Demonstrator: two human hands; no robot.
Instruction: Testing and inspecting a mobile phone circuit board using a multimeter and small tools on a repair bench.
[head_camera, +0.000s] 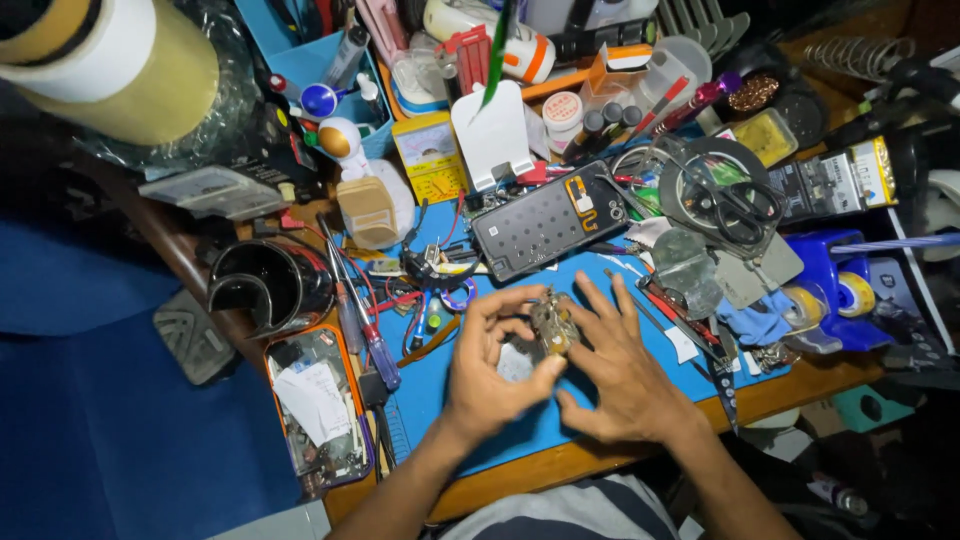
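Left hand: the left hand curls over the blue work mat, thumb and fingers closed on the near side of a small metallic circuit part.
Right hand: the right hand meets it from the other side, fingers spread, fingertips pressed against the same part.
Small part: held between both hands just above the mat, near the desk's front edge; its detail is too fine to make out.
Behind the hands: a dark opened phone body with a perforated plate lies tilted on the mat, well apart from the fingers.
Left of the hands: a blue-handled screwdriver lies beside a black curved cup.
Right side: black-handled scissors rest on a round grey tray.
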